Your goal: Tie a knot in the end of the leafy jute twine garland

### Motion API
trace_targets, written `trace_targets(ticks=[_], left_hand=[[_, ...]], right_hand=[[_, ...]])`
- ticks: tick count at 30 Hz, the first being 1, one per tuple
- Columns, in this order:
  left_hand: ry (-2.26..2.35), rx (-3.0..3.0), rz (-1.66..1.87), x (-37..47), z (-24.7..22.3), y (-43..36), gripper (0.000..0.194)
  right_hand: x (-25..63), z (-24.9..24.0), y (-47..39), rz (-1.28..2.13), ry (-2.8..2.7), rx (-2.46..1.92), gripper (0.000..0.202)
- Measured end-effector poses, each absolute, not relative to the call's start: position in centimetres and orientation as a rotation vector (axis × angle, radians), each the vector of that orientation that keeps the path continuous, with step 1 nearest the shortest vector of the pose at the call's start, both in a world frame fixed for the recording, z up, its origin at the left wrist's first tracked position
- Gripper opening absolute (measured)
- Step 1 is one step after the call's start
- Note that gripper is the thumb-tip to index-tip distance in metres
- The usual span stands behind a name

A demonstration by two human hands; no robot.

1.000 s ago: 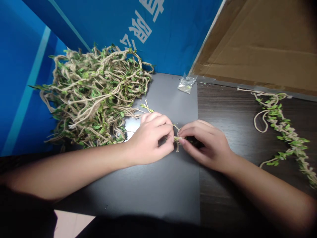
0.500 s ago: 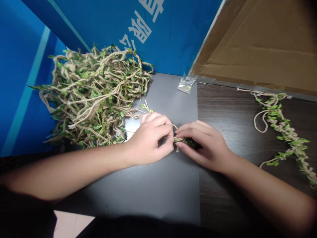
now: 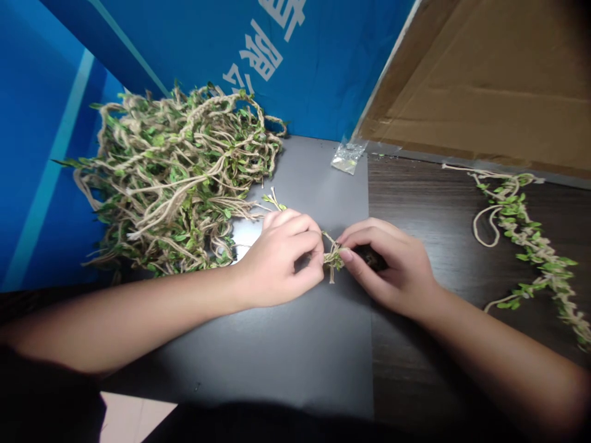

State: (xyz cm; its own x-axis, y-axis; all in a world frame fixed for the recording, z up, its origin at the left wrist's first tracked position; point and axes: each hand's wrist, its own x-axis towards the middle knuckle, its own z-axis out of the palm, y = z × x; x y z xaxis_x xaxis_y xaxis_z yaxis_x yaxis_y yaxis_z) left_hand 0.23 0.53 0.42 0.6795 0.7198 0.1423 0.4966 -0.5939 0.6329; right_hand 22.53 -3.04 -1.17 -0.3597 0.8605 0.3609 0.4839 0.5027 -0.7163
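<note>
My left hand (image 3: 281, 258) and my right hand (image 3: 392, 264) meet over a grey mat (image 3: 295, 344), both pinching one short piece of jute twine with small green leaves (image 3: 333, 256). Its knotted middle shows between my fingertips, and a loose end hangs down from it. The rest of the piece is hidden under my right palm. A big tangled heap of the same leafy twine (image 3: 175, 178) lies just left of my left hand.
A finished leafy strand (image 3: 526, 240) trails along the dark wood table (image 3: 443, 203) at the right. A small clear plastic bag (image 3: 347, 156) lies at the mat's far edge. A blue printed panel (image 3: 194, 49) and a cardboard sheet (image 3: 489, 86) wall in the back.
My right hand has slid slightly to the right, uncovering more of the knot and leaves between the two hands. My left hand has stayed put.
</note>
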Motion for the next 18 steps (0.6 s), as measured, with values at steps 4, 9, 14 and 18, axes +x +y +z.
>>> trace_targets(ticks=[4, 9, 14, 18], left_hand=[[0.926, 2.329, 0.527, 0.17, 0.32, 0.49, 0.016], [0.913, 2.327, 0.535, 0.18, 0.29, 0.57, 0.017], [0.907, 2.332, 0.527, 0.21, 0.35, 0.52, 0.017], [0.906, 2.32, 0.51, 0.21, 0.33, 0.51, 0.017]], right_hand=[[22.6, -1.38, -3.06, 0.641, -2.07, -1.064, 0.018], [22.73, -1.65, -3.07, 0.623, -2.162, -1.003, 0.026], [22.73, -1.92, -2.98, 0.627, -2.218, -0.988, 0.021], [22.58, -1.8, -2.9, 0.631, -2.168, -1.008, 0.015]])
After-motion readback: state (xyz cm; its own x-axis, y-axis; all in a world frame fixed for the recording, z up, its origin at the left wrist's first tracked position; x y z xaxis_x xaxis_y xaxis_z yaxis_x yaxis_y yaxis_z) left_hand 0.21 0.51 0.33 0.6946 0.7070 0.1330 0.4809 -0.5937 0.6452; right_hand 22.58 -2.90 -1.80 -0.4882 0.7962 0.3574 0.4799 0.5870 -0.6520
